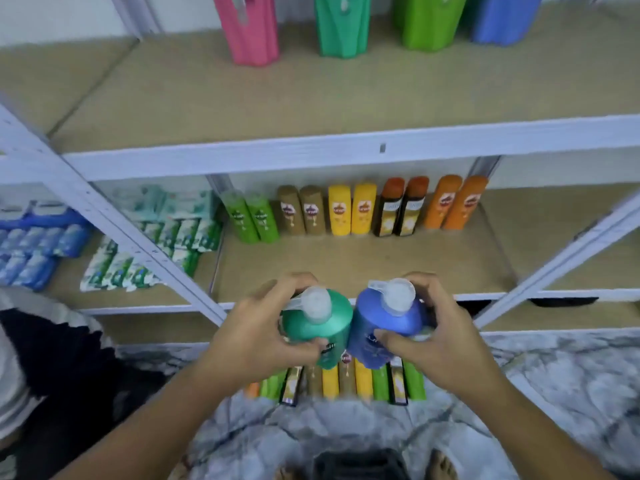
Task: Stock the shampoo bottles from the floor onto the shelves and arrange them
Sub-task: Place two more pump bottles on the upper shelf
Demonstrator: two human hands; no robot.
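My left hand (pixel 263 327) grips a green pump bottle (pixel 320 323) and my right hand (pixel 433 330) grips a blue pump bottle (pixel 384 327). Both bottles are upright, side by side and touching, held in front of the middle shelf (pixel 381 261). Below them several shampoo bottles (pixel 346 382) in orange, green, yellow, brown and black lie in a row on the marble floor. At the back of the middle shelf stands a row of green, brown, yellow, dark and orange bottles (pixel 353 209). On the upper shelf (pixel 311 95) stand pink (pixel 249 32), green, lime and blue large bottles.
White metal uprights (pixel 104 216) frame the shelf bay on the left and right. The left bay holds blue packs (pixel 34 244) and green-white sachets (pixel 149 247). A person in dark clothing (pixel 52 368) is at the left. My feet show at the bottom.
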